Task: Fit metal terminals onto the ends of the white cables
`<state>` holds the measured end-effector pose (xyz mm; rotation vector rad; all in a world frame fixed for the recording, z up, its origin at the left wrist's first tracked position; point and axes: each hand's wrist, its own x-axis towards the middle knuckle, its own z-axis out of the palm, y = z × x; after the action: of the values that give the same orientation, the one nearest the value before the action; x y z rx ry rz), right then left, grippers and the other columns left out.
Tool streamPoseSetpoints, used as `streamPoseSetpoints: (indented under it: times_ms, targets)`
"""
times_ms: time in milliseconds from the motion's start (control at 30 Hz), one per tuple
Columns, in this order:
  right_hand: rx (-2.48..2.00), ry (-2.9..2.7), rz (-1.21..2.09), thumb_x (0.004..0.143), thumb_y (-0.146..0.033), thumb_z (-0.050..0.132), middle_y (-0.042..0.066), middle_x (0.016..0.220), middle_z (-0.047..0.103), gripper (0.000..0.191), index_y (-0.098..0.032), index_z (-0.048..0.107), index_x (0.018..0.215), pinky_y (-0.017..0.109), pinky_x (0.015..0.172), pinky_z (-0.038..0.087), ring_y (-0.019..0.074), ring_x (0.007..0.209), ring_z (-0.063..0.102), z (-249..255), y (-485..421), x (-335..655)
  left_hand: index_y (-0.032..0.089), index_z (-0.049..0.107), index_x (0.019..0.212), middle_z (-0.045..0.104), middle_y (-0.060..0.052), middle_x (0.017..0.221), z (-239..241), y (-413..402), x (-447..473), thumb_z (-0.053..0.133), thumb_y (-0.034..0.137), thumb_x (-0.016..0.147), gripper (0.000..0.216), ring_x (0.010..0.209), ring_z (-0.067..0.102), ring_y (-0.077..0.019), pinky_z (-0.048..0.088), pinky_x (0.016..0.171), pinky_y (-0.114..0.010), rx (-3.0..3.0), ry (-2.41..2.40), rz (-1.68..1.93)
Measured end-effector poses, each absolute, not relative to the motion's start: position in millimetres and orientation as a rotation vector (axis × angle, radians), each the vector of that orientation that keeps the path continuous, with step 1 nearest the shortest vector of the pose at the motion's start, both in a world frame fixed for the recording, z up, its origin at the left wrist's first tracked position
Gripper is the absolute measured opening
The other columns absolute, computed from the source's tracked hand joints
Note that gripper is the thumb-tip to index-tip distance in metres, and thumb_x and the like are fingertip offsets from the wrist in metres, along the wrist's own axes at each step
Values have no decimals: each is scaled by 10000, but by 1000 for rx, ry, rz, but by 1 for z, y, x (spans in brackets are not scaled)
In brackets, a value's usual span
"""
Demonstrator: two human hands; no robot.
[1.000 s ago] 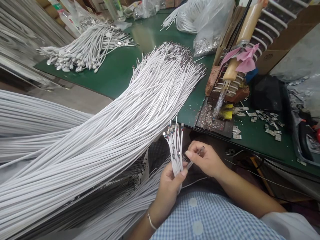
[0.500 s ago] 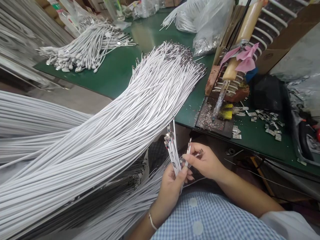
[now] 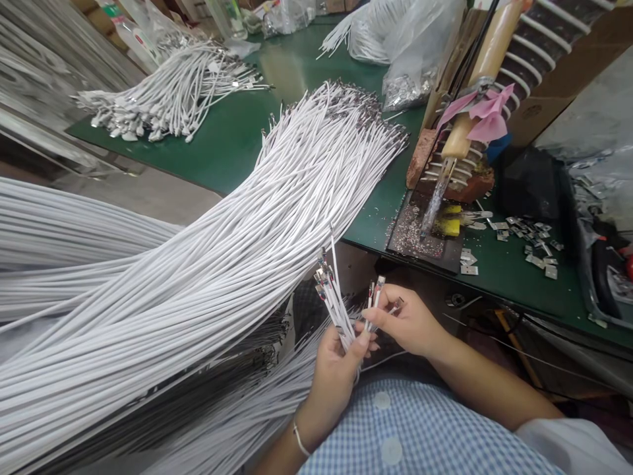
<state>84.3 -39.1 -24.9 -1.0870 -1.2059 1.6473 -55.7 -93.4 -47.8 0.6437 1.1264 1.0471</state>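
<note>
My left hand (image 3: pixel 339 363) is closed around a small bunch of white cables (image 3: pixel 337 305), whose metal connector ends point up and away from me. One cable in the bunch stands higher than the others. Beside it, my right hand (image 3: pixel 403 320) pinches a few cable ends (image 3: pixel 376 297) between thumb and fingers, with small metal plugs showing above the grip. The two hands nearly touch at the thumbs. Just beyond them, a thick bundle of white cables (image 3: pixel 257 218) runs from the lower left up onto the green table (image 3: pixel 208 161).
A soldering iron (image 3: pixel 457 135) with a pink ribbon hangs in a coil stand over a dark plate (image 3: pixel 413 231). Loose metal plug shells (image 3: pixel 537 241) lie to the right. Another cable pile (image 3: pixel 163 99) rests at the back left. A plastic bag (image 3: pixel 410 86) stands behind.
The bunch in my left hand has tilted slightly left. Between my right fingers, the cable ends have shifted, and a wider plug face now shows. The table things stay put.
</note>
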Motion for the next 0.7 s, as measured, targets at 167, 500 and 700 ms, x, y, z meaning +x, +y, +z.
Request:
streamPoseSetpoints:
  times_ms: [167,500,700]
  targets:
    - [-1082,-1245,1613,771,-430,597,-11,580,565,289,-189,488,654,243,447,438,115,479,520,-23,-39,83,199,621,851,650,16,769,-48,-93,-56,654,258,766,108,677,600,-107,469,655,-231,646,1122,1051]
    - [-1041,-1560,1371,770,-251,609,-2,695,494,169,-169,529,646,239,555,399,113,612,483,-27,-36,87,176,640,890,662,-26,846,-51,-89,-57,641,249,771,140,818,579,-163,443,791,-307,670,1105,1093]
    - [-1067,-1645,1330,769,-160,570,4,700,508,74,-167,565,696,247,577,407,122,630,498,-24,-35,85,169,648,903,683,-30,874,-49,-88,-56,657,259,752,176,827,594,-171,445,790,-294,690,1107,1028]
